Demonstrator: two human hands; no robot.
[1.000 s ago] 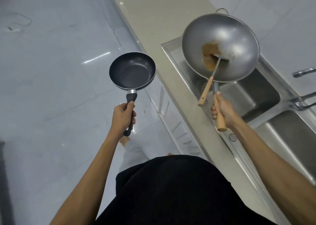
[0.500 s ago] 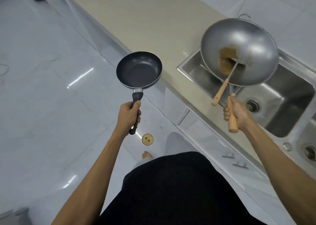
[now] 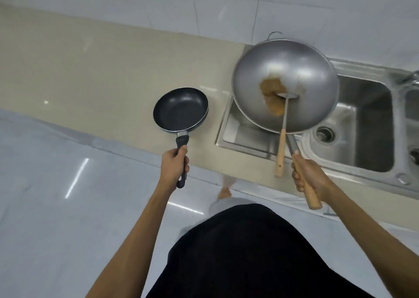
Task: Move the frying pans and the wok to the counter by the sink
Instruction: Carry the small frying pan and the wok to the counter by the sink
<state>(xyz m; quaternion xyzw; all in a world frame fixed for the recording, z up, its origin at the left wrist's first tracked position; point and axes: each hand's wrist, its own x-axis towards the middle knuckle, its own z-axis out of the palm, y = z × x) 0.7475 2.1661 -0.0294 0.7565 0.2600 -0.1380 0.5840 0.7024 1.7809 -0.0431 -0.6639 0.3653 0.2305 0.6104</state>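
My left hand grips the black handle of a small black frying pan, which hangs over the beige counter just left of the sink. My right hand holds the wooden handle of a large steel wok, raised above the left end of the steel sink. Brown residue sits in the wok's middle, and a metal spatula with a wooden handle lies in it, its handle sticking out over the rim toward me.
The sink has two basins, with a drain in the near one and a tap at the far right. White wall tiles run behind the counter. Glossy grey floor lies left and below; my foot is near the cabinet base.
I have turned to face the counter. The frying pan moved from over the floor to above the counter, and the wok has shifted over the sink's left end. Both grips are unchanged.
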